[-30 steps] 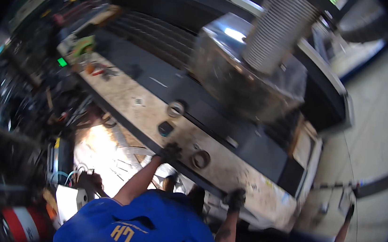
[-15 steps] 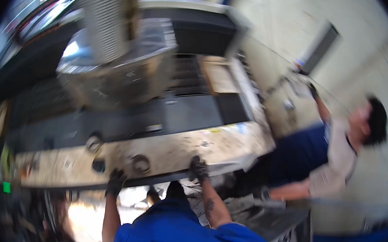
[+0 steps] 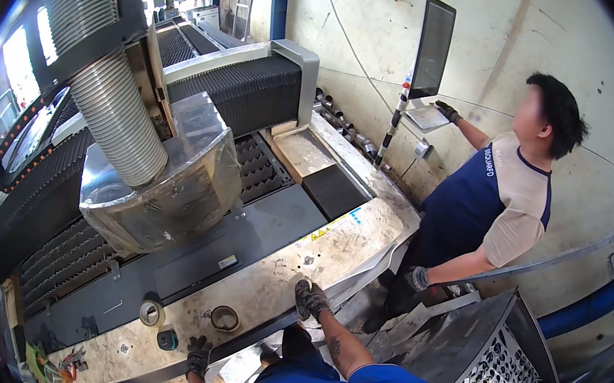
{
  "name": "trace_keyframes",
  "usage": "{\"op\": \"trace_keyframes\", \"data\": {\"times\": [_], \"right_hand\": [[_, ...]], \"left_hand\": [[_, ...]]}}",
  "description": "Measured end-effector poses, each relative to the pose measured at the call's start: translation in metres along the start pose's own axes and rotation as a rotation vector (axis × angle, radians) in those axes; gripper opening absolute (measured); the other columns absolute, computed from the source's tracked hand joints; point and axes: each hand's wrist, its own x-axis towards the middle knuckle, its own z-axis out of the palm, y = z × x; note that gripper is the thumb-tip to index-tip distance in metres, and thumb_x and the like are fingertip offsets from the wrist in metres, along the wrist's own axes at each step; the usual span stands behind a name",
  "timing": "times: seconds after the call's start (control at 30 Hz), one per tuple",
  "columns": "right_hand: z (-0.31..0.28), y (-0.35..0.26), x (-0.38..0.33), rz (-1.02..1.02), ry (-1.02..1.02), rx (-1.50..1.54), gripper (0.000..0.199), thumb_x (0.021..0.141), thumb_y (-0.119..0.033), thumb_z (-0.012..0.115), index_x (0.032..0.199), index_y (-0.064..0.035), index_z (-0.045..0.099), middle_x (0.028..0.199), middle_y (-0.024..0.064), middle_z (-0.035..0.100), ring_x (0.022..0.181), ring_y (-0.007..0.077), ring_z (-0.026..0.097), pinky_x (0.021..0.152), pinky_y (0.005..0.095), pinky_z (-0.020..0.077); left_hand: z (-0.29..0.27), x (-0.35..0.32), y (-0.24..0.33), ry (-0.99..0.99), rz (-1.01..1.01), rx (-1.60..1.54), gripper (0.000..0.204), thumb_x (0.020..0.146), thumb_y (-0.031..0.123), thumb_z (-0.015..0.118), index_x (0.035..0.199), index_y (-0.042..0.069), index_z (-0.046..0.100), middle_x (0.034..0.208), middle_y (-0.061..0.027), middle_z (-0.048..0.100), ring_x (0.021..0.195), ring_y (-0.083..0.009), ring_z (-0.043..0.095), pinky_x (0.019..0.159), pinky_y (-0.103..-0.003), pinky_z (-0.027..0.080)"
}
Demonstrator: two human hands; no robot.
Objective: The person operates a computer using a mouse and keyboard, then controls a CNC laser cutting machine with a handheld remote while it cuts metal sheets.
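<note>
1. The gloved left hand (image 3: 198,354) grips the front edge of the machine surface (image 3: 279,282), just below the tape roll (image 3: 225,318).
2. The gloved right hand (image 3: 310,299) clasps the same edge, right of that roll.

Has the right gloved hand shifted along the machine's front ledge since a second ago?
Cannot tell for sure: the camera swung hard. The right hand rests on the worn ledge just right of the tape roll, much as before.
</note>
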Motion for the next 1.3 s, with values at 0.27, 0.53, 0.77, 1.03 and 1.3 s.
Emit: {"op": "trace_keyframes", "data": {"times": [0.27,0.53,0.77,1.03,1.3], "right_hand": [[0.023,0.043,0.045,-0.144,-0.057,0.107,0.043,0.100,-0.028,0.044,0.129,0.0027,0.052,0.123,0.0160,0.064,0.111,0.0258,0.064,0.093,0.0358,0.0517],[0.018,0.046,0.045,-0.152,-0.036,0.196,0.046,0.095,-0.034,0.058,0.124,0.0009,0.058,0.105,0.0107,0.069,0.092,0.0184,0.067,0.076,0.0314,0.0536],[0.011,0.041,0.038,-0.130,-0.078,0.328,0.045,0.090,-0.038,0.066,0.120,-0.0044,0.060,0.098,0.0063,0.069,0.082,0.0163,0.065,0.071,0.0314,0.0526],[0.010,0.038,0.032,-0.102,-0.161,0.556,0.035,0.091,-0.030,0.068,0.117,-0.0074,0.061,0.095,0.0017,0.068,0.079,0.0127,0.064,0.068,0.0276,0.0525],[0.027,0.085,0.048,-0.160,-0.167,0.584,0.042,0.095,-0.029,0.062,0.128,-0.0048,0.052,0.104,0.0064,0.065,0.091,0.0167,0.062,0.081,0.0301,0.0517]], "left_hand": [[0.007,0.011,-0.018,-0.013,0.069,0.006,0.061,0.090,0.043,0.061,0.139,0.007,0.054,0.154,-0.0209,0.036,0.147,-0.0375,0.023,0.120,-0.041,0.018],[-0.001,-0.001,0.018,-0.019,-0.016,0.141,0.059,0.089,0.045,0.062,0.139,0.015,0.055,0.157,-0.0255,0.024,0.148,-0.0422,0.016,0.121,-0.045,0.015],[0.001,-0.001,0.020,-0.030,0.003,0.115,0.059,0.089,0.043,0.063,0.140,0.016,0.054,0.158,-0.0246,0.022,0.148,-0.0430,0.014,0.121,-0.045,0.015],[0.006,-0.012,0.022,0.041,0.008,0.032,0.055,0.089,0.043,0.064,0.136,0.015,0.058,0.157,-0.0249,0.026,0.147,-0.0435,0.016,0.121,-0.046,0.015],[0.015,-0.015,-0.004,0.161,0.057,0.066,0.053,0.085,0.038,0.068,0.131,0.013,0.062,0.154,-0.0279,0.028,0.145,-0.0452,0.021,0.121,-0.046,0.018]]}}
